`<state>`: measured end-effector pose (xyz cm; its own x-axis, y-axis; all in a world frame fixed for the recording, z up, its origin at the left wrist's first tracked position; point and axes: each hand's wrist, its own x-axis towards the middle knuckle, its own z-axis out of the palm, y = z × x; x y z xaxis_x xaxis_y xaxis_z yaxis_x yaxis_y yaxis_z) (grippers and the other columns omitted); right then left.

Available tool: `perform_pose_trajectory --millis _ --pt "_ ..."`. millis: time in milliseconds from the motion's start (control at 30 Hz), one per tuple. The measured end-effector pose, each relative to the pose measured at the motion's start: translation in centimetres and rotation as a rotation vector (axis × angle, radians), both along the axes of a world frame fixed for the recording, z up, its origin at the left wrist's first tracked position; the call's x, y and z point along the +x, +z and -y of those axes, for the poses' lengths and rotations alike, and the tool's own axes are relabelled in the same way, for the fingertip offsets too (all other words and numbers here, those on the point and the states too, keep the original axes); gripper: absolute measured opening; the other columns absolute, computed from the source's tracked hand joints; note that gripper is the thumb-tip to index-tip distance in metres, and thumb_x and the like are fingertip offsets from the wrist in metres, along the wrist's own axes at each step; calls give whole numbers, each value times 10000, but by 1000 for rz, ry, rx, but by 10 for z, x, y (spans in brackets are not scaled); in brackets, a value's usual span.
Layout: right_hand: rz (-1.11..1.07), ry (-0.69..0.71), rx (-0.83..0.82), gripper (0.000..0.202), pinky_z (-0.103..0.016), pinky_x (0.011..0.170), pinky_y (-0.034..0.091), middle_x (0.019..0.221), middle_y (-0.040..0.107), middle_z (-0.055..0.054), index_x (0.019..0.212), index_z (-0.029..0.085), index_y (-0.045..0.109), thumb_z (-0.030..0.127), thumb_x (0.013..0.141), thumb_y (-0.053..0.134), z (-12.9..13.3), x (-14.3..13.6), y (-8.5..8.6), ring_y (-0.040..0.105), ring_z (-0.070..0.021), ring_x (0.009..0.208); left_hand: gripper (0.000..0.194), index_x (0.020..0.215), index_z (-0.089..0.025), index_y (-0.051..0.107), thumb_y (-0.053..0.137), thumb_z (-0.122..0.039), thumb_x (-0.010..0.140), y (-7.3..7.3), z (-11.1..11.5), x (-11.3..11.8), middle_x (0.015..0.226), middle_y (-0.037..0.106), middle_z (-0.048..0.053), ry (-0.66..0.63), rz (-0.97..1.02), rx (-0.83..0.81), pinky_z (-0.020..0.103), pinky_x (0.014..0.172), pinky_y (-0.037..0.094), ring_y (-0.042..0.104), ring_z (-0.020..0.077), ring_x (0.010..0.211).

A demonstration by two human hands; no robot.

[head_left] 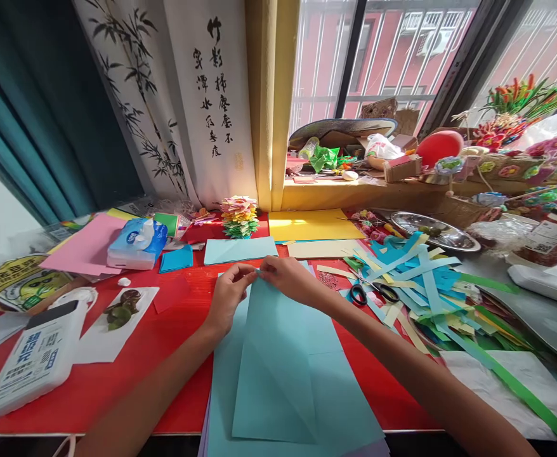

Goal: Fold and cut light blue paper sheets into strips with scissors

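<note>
A light blue sheet of paper (pixel 278 368), with a part of it folded over, lies on a stack of larger light blue paper (pixel 349 406) at the table's front. My left hand (pixel 231 295) pinches the sheet's far end from the left, thumb and fingers together. From the right, my right hand (pixel 288 276) grips the same far end, its fingertips almost touching those of the left. Creases cross the paper below the hands. Black-handled scissors (pixel 373 293) lie to the right, partly under paper strips (pixel 425 273).
A tissue pack (pixel 138 244) and pink paper (pixel 85 244) lie at the left, with a white box (pixel 35 355) nearer. Behind the hands are yellow paper (pixel 314 225) and a stacked paper ornament (pixel 239 217). A metal tray (pixel 435 231) sits at the right.
</note>
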<state>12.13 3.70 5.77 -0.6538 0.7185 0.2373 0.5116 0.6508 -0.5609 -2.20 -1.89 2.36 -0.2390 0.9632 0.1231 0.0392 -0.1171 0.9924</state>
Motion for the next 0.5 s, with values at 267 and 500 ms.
perform_pose_trajectory --millis 267,500 --pt "-56 4 51 114 -213 587 320 774 637 -11 816 187 582 207 849 474 0 -6 2 530 -123 701 236 687 -169 527 637 -376 715 0 -1 -5 593 381 -51 -26 76 -26 204 475 259 316 58 520" --pt "-93 -79 149 148 -227 614 326 808 664 -13 820 197 596 242 851 459 -4 -1 5 562 -140 726 236 647 -161 469 617 -329 722 1 2 1 611 368 -52 -96 92 -60 208 496 259 306 60 538"
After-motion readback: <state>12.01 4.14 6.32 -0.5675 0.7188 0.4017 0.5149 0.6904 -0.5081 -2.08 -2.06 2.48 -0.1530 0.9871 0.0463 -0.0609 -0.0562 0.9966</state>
